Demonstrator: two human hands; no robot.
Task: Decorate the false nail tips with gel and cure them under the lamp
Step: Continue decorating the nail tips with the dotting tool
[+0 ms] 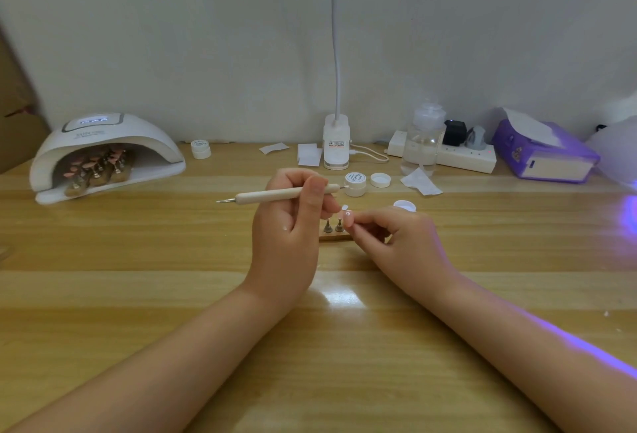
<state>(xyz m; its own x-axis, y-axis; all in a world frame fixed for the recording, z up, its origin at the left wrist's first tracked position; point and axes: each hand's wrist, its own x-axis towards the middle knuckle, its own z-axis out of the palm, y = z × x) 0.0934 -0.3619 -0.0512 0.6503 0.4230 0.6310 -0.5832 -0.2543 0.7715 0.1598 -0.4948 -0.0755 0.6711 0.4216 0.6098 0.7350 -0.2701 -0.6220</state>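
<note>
While a dotting pen [282, 194] is gripped in the left hand [286, 226], a false nail tip [347, 214] is pinched by the right hand [396, 239] fingers above the small stand [334, 231] on the desk [172, 277]. Decoration seems underway; steady, precise gel placement is needed next, then curing in the lamp [103, 153].

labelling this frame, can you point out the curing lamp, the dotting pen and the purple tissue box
curing lamp [113, 138], head view, top of its white dome
dotting pen [269, 195], head view, middle of its pale handle
purple tissue box [551, 165], head view, front side panel
</note>
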